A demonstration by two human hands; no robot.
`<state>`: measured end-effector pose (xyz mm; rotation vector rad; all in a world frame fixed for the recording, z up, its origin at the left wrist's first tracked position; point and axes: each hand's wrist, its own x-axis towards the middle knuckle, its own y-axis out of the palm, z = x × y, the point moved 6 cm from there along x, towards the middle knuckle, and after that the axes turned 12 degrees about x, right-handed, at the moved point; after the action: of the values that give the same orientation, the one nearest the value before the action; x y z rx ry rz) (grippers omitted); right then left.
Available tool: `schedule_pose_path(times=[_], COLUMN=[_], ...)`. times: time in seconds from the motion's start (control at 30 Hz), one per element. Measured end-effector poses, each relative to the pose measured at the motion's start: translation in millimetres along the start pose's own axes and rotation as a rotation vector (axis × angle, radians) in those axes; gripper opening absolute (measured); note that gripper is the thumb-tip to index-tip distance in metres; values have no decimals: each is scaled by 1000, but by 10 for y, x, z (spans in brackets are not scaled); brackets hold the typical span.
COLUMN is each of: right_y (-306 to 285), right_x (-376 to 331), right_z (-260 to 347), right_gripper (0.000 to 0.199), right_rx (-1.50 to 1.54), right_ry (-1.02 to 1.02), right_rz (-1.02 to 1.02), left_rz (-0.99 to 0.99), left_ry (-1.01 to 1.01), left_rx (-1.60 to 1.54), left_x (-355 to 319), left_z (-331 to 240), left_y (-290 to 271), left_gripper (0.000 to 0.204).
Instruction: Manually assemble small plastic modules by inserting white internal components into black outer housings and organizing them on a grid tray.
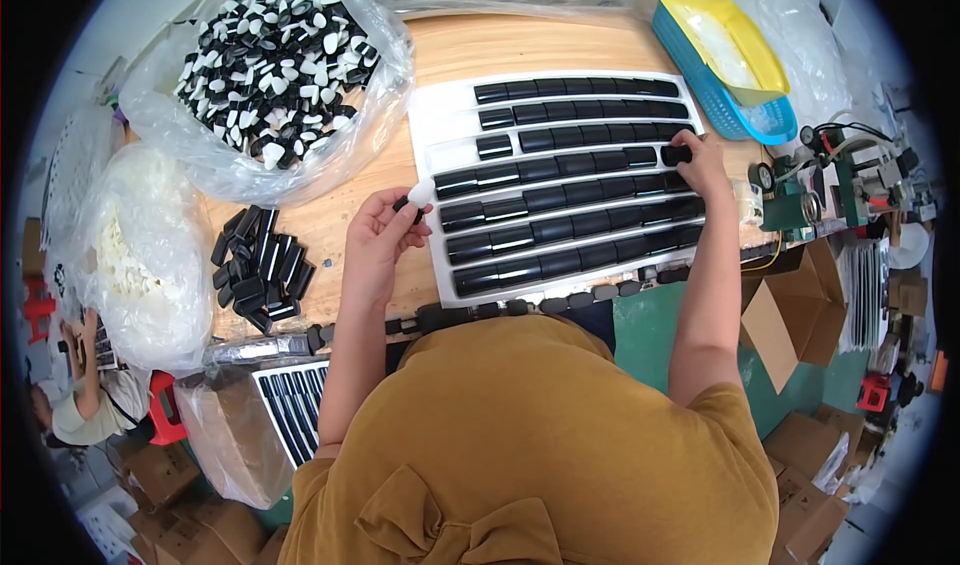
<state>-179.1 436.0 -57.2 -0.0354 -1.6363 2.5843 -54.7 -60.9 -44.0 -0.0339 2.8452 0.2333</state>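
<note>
A white tray [445, 115] on the wooden table holds several rows of glossy black pieces [575, 197] laid end to end. At its right edge my right hand [703, 168] is closed on a black piece [676, 155], at the end of a middle row with a small gap beside it. By the tray's left edge, my left hand [378, 237] pinches a small white oval piece [421, 193] together with a black one [402, 205]. Left of that hand lies a loose heap of black pieces [262, 265]. The upper rows have bare white stretches at their left ends.
A clear plastic bag [385, 115] of black and white pieces lies at the far left; another bag [150, 235] holds cream-coloured bits. Yellow and blue baskets [765, 95] stand at the back right, near a small green machine [795, 210]. Cardboard boxes [800, 300] and another person [95, 405] are beyond the table.
</note>
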Motion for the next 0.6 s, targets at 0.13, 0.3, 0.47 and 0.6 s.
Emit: schedule_pose_path(times=[0.13, 0.3, 0.47, 0.6], right_y=[-54, -123, -268, 118], right_x=[59, 33, -336, -992], right_z=[207, 193, 861, 2231], right_gripper=[36, 32, 27, 30], right_rx=[-36, 1, 697, 1129], right_ry=[-201, -113, -310, -131], right_rz=[88, 190, -98, 330], left_rz=[27, -7, 46, 116], left_ry=[-1, -15, 84, 121], left_rx=[0, 1, 73, 69], left_x=[2, -37, -77, -92], left_z=[-11, -51, -105, -234], left_y=[13, 3, 29, 260], left_gripper=[24, 26, 30, 33])
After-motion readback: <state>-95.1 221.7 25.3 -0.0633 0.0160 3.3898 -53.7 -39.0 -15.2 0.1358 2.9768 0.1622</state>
